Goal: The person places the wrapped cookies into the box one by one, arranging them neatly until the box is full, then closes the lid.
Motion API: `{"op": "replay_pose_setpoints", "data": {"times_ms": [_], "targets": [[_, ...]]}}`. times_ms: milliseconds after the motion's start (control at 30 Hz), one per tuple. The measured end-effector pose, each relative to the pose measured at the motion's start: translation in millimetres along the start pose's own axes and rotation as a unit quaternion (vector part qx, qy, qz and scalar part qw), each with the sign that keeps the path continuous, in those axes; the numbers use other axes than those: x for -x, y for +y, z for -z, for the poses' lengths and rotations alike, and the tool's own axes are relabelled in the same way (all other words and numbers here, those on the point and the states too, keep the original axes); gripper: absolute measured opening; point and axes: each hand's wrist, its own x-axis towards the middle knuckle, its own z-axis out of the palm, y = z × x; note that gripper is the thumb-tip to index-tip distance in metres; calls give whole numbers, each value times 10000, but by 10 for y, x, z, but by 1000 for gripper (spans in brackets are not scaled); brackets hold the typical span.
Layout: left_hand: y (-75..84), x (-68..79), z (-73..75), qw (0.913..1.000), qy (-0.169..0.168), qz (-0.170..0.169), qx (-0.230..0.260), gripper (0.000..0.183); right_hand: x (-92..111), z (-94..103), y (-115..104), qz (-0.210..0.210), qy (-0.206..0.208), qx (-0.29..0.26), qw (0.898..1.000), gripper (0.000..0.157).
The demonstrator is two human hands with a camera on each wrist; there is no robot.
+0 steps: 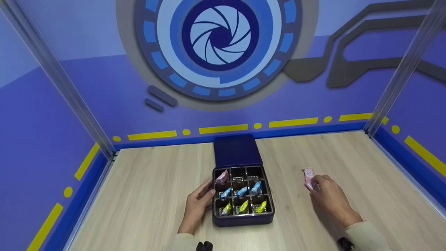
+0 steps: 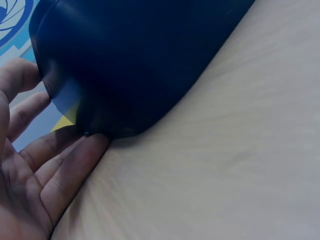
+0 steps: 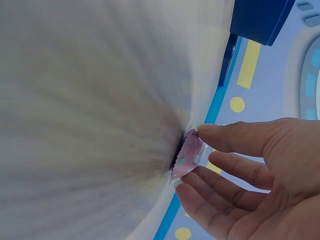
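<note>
A dark blue box (image 1: 244, 220) with a divided black tray sits on the table. My left hand (image 1: 198, 205) holds its left side, thumb at the rim and fingers along the wall; in the left wrist view the fingertips (image 2: 97, 145) meet the box's lower edge. To the right, my right hand (image 1: 331, 198) pinches a pink wrapped candy (image 3: 189, 155) between thumb and fingers, close over the tabletop. The tray's back row has a pink candy (image 1: 222, 177) at left and two vacant compartments. Blue candies (image 1: 242, 191) fill the middle row, yellow ones (image 1: 244, 207) the front row.
The box's lid (image 1: 237, 150) stands open behind it, near the back wall. A light wooden table (image 1: 156, 181) is enclosed by blue-purple printed panels (image 1: 87, 90) with metal corner posts (image 1: 406, 66).
</note>
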Motion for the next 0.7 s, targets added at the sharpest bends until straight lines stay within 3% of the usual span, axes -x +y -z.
{"op": "replay_pose_setpoints", "data": {"times_ms": [367, 533, 700], "targets": [[3, -1, 0, 9999, 17, -84, -147, 55, -5, -5, 6, 40, -53, 60, 10000, 19], [-8, -16, 4, 9999, -43, -133, 16, 55, 1, -35, 12, 189, 93, 167, 9996, 16], [-17, -24, 0, 9999, -25, -130, 49, 54, -7, -46, 20, 186, -41, 140, 9997, 19]]}}
